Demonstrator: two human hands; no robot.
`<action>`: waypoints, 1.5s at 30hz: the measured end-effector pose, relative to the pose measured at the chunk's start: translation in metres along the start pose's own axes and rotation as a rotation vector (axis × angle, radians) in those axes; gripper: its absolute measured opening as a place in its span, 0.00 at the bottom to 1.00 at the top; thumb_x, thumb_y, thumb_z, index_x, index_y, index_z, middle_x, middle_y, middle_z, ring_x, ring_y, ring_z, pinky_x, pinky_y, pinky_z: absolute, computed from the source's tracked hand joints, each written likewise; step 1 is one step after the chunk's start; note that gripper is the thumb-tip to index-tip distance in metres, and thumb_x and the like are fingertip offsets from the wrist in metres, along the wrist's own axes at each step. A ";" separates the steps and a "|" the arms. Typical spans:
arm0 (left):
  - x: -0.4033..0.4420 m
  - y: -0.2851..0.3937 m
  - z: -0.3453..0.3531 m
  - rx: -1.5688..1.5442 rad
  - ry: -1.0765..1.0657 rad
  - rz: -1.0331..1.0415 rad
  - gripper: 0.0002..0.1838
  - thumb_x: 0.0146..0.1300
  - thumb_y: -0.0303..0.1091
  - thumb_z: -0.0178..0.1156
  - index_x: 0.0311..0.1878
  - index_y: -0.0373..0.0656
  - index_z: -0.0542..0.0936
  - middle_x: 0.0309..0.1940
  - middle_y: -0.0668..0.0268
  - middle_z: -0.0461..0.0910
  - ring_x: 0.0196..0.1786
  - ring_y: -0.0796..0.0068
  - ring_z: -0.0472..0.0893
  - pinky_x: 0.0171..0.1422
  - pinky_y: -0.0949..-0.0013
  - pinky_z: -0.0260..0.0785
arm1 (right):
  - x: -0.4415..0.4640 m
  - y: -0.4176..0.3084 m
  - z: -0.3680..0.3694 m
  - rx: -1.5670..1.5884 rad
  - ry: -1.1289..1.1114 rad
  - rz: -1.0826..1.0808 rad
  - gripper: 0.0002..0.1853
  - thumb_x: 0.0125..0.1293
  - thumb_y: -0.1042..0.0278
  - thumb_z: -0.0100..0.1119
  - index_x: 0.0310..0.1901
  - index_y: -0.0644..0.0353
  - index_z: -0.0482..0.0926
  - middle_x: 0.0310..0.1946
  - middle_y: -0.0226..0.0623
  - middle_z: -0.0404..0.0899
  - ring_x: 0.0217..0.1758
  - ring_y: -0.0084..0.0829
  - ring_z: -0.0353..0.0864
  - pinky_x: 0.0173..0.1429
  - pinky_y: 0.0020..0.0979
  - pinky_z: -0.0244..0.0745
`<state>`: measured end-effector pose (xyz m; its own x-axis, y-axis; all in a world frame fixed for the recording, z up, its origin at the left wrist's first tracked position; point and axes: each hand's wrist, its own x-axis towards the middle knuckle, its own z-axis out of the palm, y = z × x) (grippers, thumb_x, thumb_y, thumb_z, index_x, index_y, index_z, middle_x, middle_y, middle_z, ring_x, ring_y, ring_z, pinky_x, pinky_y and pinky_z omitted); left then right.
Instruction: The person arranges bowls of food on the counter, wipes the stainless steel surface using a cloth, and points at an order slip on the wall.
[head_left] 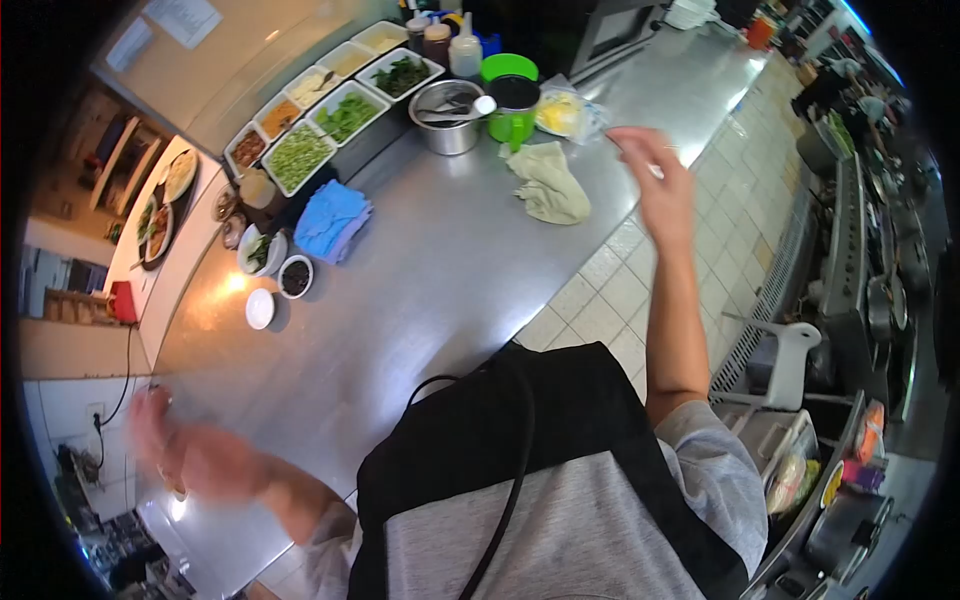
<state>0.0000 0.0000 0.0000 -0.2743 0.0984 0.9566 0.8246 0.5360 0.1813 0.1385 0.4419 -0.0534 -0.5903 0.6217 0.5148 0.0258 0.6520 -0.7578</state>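
Note:
At the lower left, my left hand is smeared by motion over the near end of the steel counter; whether it holds anything is unclear. My right hand is raised beyond the counter's right edge, its fingers partly curled near a small white spot that I cannot make out. Nearest to it are a clear plastic bag with yellow contents and a crumpled pale green cloth. A folded blue cloth lies farther left, beside a bowl of dark pieces and a small white bowl.
White trays of chopped greens line the counter's back. Beside them stand a steel pot, a green container and squeeze bottles. Two plates of food sit on the left shelf. A white chair stands at the right.

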 end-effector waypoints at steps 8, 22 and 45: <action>-0.217 -0.103 -0.109 1.093 -0.708 -0.945 0.27 0.65 0.46 0.53 0.64 0.43 0.67 0.69 0.49 0.55 0.70 0.52 0.57 0.68 0.48 0.54 | -0.027 0.152 0.128 -0.700 -0.324 -0.420 0.20 0.65 0.62 0.52 0.57 0.57 0.74 0.63 0.46 0.66 0.63 0.45 0.68 0.62 0.42 0.64; -0.259 -0.083 -0.150 1.235 -0.590 -1.093 0.25 0.65 0.49 0.48 0.61 0.47 0.67 0.64 0.55 0.64 0.67 0.53 0.60 0.66 0.42 0.52 | 0.105 0.059 0.021 -0.434 -0.498 -0.499 0.21 0.70 0.62 0.42 0.61 0.55 0.71 0.61 0.41 0.72 0.61 0.35 0.73 0.64 0.33 0.66; -0.269 -0.082 -0.159 1.215 -0.477 -1.145 0.30 0.65 0.54 0.48 0.65 0.48 0.67 0.68 0.57 0.61 0.71 0.56 0.56 0.72 0.48 0.45 | 0.051 0.084 0.061 -0.312 -0.658 -0.258 0.18 0.64 0.53 0.49 0.48 0.56 0.74 0.48 0.40 0.75 0.49 0.34 0.74 0.53 0.36 0.67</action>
<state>0.0854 -0.2038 -0.2357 -0.7001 -0.6525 0.2900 -0.6265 0.7562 0.1889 0.0610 0.5021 -0.1153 -0.9640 0.1114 0.2415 -0.0088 0.8941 -0.4478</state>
